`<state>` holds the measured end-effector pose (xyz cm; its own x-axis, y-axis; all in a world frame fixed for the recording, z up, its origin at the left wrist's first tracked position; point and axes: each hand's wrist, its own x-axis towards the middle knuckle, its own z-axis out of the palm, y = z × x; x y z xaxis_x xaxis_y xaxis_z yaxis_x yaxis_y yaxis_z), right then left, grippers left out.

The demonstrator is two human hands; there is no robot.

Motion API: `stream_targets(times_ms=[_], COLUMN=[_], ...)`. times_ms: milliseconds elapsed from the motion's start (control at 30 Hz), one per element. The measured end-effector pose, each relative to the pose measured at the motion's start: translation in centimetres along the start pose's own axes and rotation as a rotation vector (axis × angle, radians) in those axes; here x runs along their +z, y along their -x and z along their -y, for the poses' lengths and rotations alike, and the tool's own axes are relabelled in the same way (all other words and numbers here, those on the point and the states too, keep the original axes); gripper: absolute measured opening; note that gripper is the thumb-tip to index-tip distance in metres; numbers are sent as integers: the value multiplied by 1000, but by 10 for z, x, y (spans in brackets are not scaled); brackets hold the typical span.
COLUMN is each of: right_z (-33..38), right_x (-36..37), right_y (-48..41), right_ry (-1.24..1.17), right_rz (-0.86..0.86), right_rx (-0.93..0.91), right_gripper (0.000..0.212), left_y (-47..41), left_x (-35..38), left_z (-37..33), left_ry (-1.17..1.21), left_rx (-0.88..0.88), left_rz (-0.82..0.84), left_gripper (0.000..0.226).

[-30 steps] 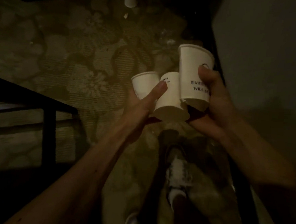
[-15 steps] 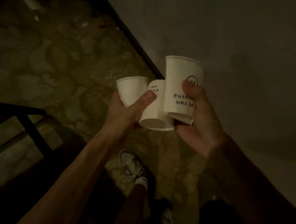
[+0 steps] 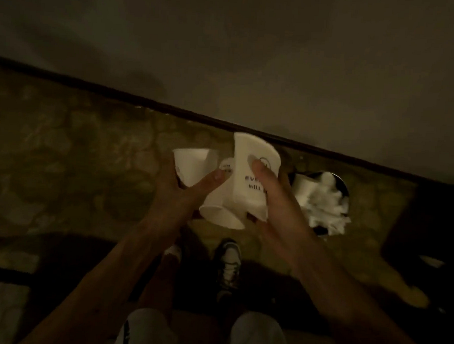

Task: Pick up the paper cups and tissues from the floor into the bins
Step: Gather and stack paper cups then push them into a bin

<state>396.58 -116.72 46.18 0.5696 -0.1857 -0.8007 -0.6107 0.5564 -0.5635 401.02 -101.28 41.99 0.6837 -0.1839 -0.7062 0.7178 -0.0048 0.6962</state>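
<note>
My left hand (image 3: 184, 193) grips two small white paper cups: one (image 3: 191, 167) at the left and one (image 3: 222, 208) lying with its mouth toward me, under my thumb. My right hand (image 3: 280, 201) holds a taller white cup (image 3: 249, 173) with black lettering, thumb across its front. All three cups touch in front of my chest. Just right of my right hand stands a round dark bin (image 3: 344, 187) on the floor, filled with white tissues and cups (image 3: 322, 199).
A wall with a dark skirting board (image 3: 145, 104) runs across the view behind the bin. The floor is patterned carpet (image 3: 62, 146). My shoes (image 3: 228, 267) stand below the cups. A dark object (image 3: 430, 224) lies at the right and a dark rail (image 3: 4, 270) at the lower left.
The view has swung right: the wall now fills the top and the filled bin has come into sight beside my right hand. Both hands keep the same hold on the cups.
</note>
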Motion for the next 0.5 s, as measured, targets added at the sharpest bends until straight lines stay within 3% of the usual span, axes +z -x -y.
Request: stream_targets(times_ms=[167,333,500], right_z=[-18,-58,-67], right_x=[-93,-166,-234], right_y=[34,39,6], right_ry=[-76,-131,-330], right_rz=[-227,-373,-447], right_rx=[-54,-29,32], right_gripper=[78,35,37], left_y=[11,7,-17], left_x=[81,130,186], left_z=[36,84,124], left_ry=[-181,-295,-327], left_rx=[-146,-284,-268], left_rz=[179,327,418], left_gripper=[106,84,96])
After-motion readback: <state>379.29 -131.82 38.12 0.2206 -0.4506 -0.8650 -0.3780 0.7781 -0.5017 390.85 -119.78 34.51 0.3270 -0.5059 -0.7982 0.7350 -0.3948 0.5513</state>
